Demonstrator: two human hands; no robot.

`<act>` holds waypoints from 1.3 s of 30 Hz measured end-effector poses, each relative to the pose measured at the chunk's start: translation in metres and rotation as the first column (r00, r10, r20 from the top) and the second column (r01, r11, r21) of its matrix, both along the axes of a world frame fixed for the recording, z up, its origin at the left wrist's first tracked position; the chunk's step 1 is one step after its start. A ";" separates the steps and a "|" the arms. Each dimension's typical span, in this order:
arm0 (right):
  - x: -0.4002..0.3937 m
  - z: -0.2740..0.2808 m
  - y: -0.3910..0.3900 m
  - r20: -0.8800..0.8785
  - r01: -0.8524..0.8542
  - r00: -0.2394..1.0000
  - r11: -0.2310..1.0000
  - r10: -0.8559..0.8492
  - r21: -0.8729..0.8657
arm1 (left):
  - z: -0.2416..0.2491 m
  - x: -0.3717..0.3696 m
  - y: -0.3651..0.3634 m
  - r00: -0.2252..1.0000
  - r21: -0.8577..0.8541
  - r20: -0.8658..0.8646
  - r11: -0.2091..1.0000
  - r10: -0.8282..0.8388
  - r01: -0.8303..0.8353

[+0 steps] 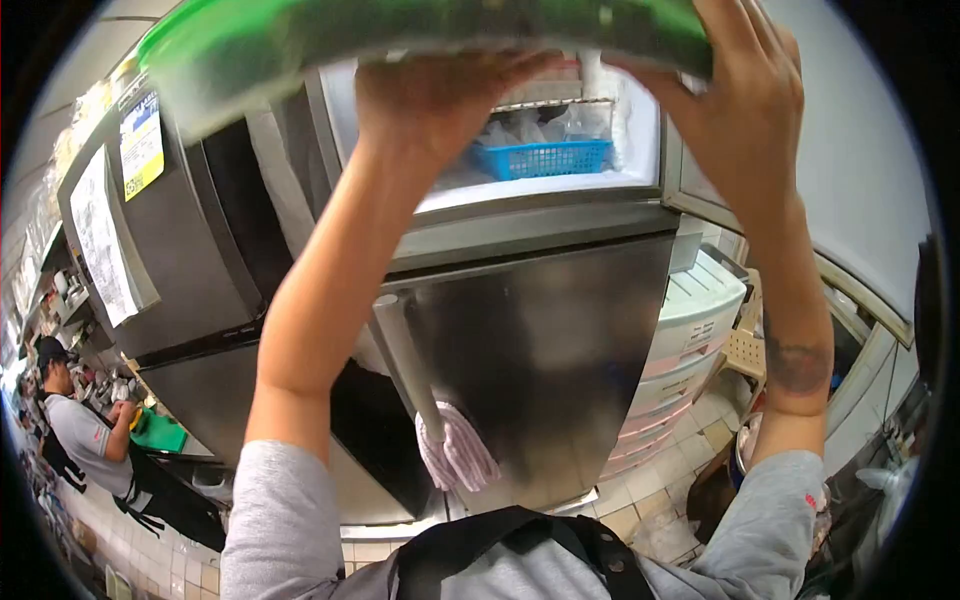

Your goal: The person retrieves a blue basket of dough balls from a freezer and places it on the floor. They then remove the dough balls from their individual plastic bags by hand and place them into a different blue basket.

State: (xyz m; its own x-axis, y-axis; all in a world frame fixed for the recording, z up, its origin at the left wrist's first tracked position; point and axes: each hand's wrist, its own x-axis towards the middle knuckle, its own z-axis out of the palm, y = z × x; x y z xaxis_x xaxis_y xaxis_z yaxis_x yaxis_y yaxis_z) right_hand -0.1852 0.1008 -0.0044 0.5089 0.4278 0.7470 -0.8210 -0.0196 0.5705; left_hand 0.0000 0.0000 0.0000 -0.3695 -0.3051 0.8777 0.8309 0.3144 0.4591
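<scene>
A large, translucent plastic container with a green lid (450,25) is raised across the top of the view, partly cut off and blurred. My left hand (430,100) supports it from beneath, its fingers mostly hidden under the bottom. At the right end, my right hand (750,85) grips the container's side. Behind my forearms is the open upper compartment of a steel refrigerator (530,340). Inside that compartment, a blue plastic basket (550,160) with clear bags in it sits below a frosted wire shelf.
The open refrigerator door (850,150) stands at right. A towel (455,445) hangs by a pale pole (405,360). Below right are a drawer unit (690,320) and a stool (745,350). A co-worker (95,430) stands far left beside a green cutting board (160,430).
</scene>
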 end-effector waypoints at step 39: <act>-0.009 0.179 -0.355 0.390 0.273 0.811 0.871 -0.437 0.408 | 0.079 0.066 -0.121 -0.200 -0.916 0.182 0.092 0.963 -0.390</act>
